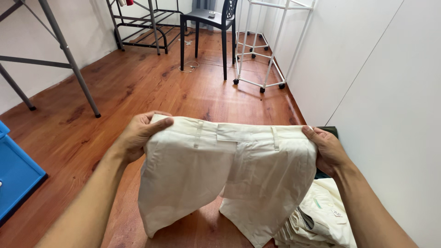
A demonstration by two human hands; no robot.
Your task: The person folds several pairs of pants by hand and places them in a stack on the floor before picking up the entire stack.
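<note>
A pair of cream-white shorts [229,170] hangs in front of me, held up by the waistband and stretched flat. My left hand [138,135] grips the waistband's left end, thumb on top. My right hand [327,149] grips the right end. Both legs of the shorts dangle above the wooden floor. Below my right forearm lies a heap of more cream-coloured clothes [321,216], partly hidden by the shorts.
A white wall [381,92] runs along the right. A black chair [211,23], a white wheeled rack [266,50] and a dark metal rack [142,23] stand at the back. Grey metal legs [69,55] rise at left, and a blue box [16,174] sits at the left edge.
</note>
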